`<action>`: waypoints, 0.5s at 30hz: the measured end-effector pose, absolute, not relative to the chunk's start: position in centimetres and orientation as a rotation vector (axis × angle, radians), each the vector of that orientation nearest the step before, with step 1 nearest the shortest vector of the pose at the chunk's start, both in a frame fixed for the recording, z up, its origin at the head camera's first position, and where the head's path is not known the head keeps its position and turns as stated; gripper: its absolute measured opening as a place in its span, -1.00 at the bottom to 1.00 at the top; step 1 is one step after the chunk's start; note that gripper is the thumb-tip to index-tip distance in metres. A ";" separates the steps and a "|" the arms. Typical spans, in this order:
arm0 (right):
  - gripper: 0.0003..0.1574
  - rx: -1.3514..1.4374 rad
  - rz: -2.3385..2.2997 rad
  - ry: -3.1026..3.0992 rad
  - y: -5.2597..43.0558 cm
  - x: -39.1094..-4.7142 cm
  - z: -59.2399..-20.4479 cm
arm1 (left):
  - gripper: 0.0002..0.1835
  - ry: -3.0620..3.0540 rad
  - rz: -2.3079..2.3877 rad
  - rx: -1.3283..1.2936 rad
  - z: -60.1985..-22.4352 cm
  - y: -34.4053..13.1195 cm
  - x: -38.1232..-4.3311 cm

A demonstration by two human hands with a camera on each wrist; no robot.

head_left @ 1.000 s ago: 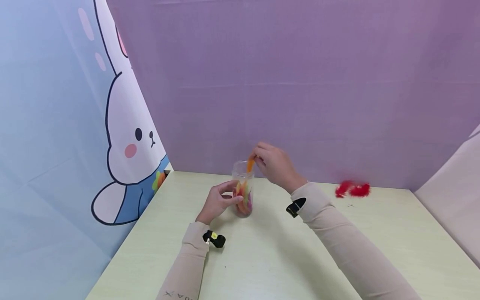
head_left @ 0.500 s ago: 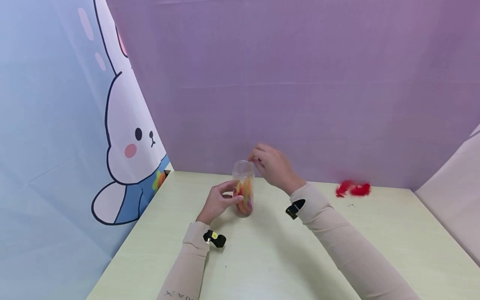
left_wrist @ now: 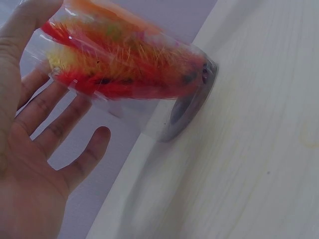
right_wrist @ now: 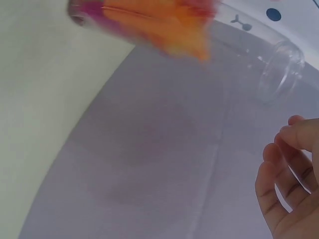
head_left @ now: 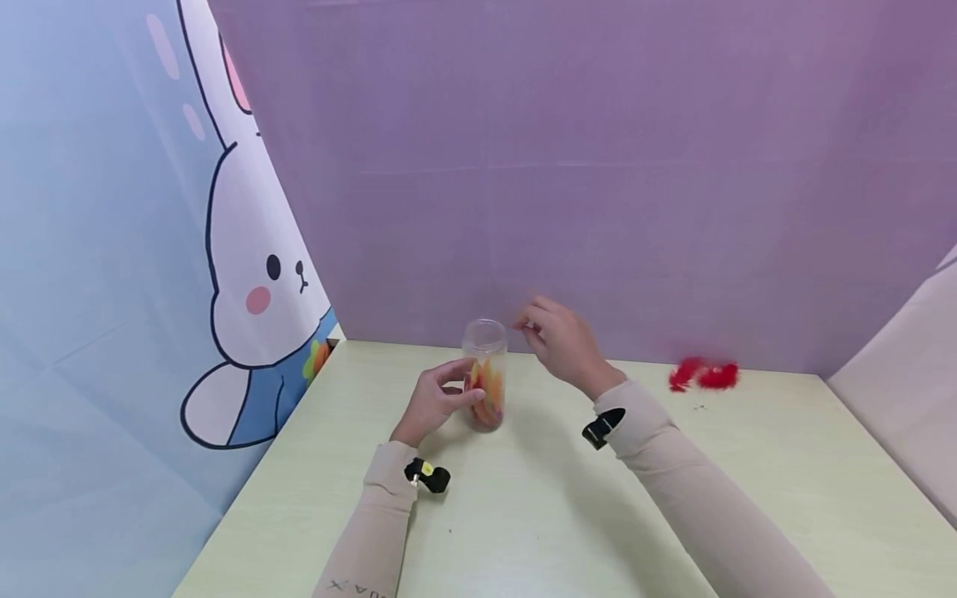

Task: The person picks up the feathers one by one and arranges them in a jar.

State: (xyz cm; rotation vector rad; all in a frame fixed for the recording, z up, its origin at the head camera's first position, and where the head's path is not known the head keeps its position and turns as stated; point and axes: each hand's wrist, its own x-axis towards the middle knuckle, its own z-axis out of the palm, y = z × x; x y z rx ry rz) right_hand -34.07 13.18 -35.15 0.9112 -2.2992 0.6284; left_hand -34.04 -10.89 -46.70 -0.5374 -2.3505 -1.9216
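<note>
A clear jar [head_left: 486, 336] stands upright near the table's back edge. Inside it are orange, yellow, red and purple feathers [left_wrist: 129, 64]. My left hand [head_left: 439, 400] holds the jar from the left, thumb on the near side and fingers on the far side. To the right of the jar's open mouth [right_wrist: 281, 69] hovers my right hand [head_left: 561, 340], apart from the glass. Its fingers are loosely bent, and nothing shows between them in the right wrist view.
Red feathers [head_left: 718, 377] lie on the pale table [head_left: 508, 515] at the back right. A purple cloth [head_left: 583, 183] hangs directly behind the table, and a blue cloth with a rabbit print [head_left: 247, 249] hangs on the left.
An orange feather held by my right hand has dropped into the jar among the others. My right hand has then moved right, away from the mouth. The left hand keeps its place.
</note>
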 end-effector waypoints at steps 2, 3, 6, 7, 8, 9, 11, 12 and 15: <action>-0.80 0.880 0.647 -2.327 13.8 -34.1 -35.7 | -0.40 -2.352 -1.925 -0.541 -46.8 -10.9 -34.1; -0.80 0.862 0.662 -2.346 14.1 -34.1 -36.0 | -0.40 -2.353 -1.928 -0.541 -46.8 -11.0 -34.1; -0.81 0.802 0.691 -2.407 15.2 -34.0 -37.0 | -0.40 -2.355 -1.931 -0.534 -46.8 -11.0 -34.2; -0.83 0.779 0.703 -2.430 15.6 -34.0 -37.3 | -0.40 -2.355 -1.932 -0.530 -46.8 -11.0 -34.2; -0.83 0.757 0.712 -2.451 16.0 -33.9 -37.7 | -0.39 -2.358 -1.928 -0.526 -46.8 -11.0 -34.2; -0.84 0.733 0.720 -2.473 16.5 -33.9 -38.0 | -0.39 -2.359 -1.928 -0.522 -46.8 -11.0 -34.2; -0.86 0.681 0.726 -2.513 17.5 -33.9 -38.8 | -0.40 -2.363 -1.923 -0.517 -46.8 -11.0 -34.2; -0.87 0.655 0.727 -2.530 18.0 -33.9 -39.2 | -0.40 -2.365 -1.920 -0.517 -46.8 -11.0 -34.1; -0.87 0.580 0.716 -2.571 19.8 -34.1 -40.5 | -0.40 -2.363 -1.923 -0.524 -46.8 -11.0 -34.1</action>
